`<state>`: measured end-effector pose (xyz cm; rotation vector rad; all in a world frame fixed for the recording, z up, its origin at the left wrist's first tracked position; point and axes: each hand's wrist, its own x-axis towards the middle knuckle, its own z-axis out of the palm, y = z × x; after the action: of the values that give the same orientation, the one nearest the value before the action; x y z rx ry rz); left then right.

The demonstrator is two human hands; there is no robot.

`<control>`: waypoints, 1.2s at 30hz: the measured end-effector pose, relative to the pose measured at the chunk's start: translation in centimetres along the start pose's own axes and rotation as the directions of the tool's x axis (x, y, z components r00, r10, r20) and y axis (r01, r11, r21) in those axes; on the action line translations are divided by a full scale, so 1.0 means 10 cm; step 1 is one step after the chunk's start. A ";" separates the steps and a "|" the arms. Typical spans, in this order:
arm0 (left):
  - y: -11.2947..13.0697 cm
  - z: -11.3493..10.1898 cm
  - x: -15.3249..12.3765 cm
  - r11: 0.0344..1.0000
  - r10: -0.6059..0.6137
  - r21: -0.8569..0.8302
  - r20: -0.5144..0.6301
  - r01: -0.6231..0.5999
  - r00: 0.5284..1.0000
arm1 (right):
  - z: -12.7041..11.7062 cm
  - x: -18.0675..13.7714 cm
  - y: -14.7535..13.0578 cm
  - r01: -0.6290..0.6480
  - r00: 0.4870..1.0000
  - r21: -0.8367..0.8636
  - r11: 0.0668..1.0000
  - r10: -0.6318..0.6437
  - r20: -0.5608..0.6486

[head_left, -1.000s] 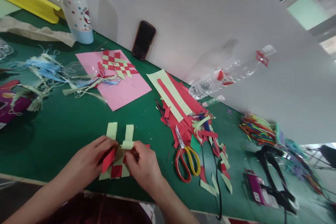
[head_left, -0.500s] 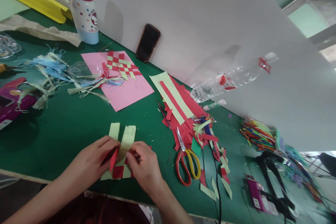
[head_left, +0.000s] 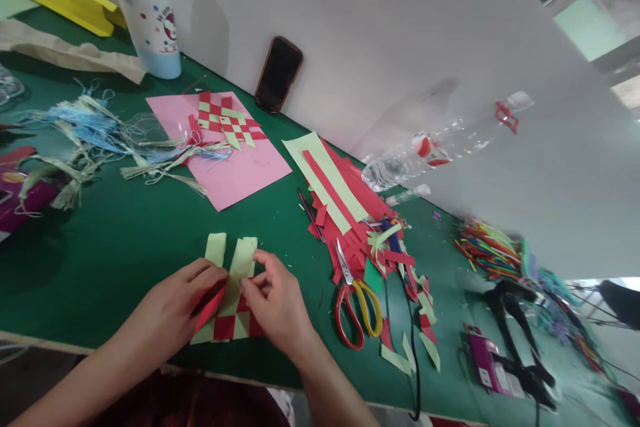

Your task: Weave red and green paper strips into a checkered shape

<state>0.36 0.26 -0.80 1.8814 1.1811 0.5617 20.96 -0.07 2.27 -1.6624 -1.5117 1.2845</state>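
A woven paper piece in red and pale green squares lies on the table between my hands, near the front edge. Long pale green strips stick out beyond its far side. My left hand is closed on a red paper strip, which stands tilted at the weave's left. On the other side, my right hand grips the woven paper's right part. Its thumb presses by a pale green strip and its index finger reaches up along that strip's edge. The other fingers are curled and partly hidden.
Right of my hands lie scissors on paper scraps. A pink sheet carries another weave, with tassels alongside. A bottle, a phone and a flask stand by the wall. A black cable crosses the table.
My right index finger has lifted and stretched toward the far end of the pale green strip. The red strip in my left hand leans over further left. The view has shifted slightly.
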 end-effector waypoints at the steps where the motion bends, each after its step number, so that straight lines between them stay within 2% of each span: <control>1: 0.00 0.01 0.00 1.000 0.007 0.001 0.003 -0.007 1.000 | 0.00 0.03 0.00 -0.004 1.000 -0.002 1.000 0.004 0.003; 10: -0.03 0.03 -0.02 0.999 0.030 -0.016 -0.025 -0.031 0.999 | 0.01 0.07 -0.03 -0.026 0.999 0.122 0.992 0.022 0.030; 14: -0.01 0.00 -0.01 0.996 0.064 -0.068 -0.009 -0.064 0.998 | 0.01 -0.09 0.02 0.131 0.991 0.037 0.991 -0.131 0.006; 17: 0.04 -0.04 0.01 0.997 0.035 -0.074 0.017 -0.033 0.999 | 0.02 -0.19 0.08 0.261 0.965 0.024 0.965 -0.260 -0.008; 21: 0.09 -0.07 0.04 0.999 0.001 -0.032 0.060 0.001 0.998 | 0.03 -0.18 0.09 0.303 0.952 -0.056 0.951 -0.305 -0.022; 25: 0.10 -0.07 0.06 1.000 0.030 -0.003 0.029 -0.030 0.999 | 0.03 -0.14 0.04 0.337 0.941 -0.149 0.930 -0.338 0.024; 27: 0.11 -0.07 0.07 0.999 0.050 0.007 0.051 -0.051 0.997 | 0.03 -0.18 0.04 0.411 0.908 -0.217 0.886 -0.418 0.014; 31: 0.13 -0.06 0.08 0.999 0.019 0.028 0.091 -0.022 0.996 | 0.03 -0.35 0.13 0.570 0.793 -0.380 0.729 -0.610 0.019; 36: 0.13 -0.02 0.11 0.985 -0.065 0.168 0.095 0.049 0.993 | 0.08 -0.43 0.26 0.620 0.730 -0.459 0.637 -0.682 0.040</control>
<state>1.43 1.07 0.35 1.9841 1.2436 0.3425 21.80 -4.94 0.91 -1.1824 -2.1570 0.4271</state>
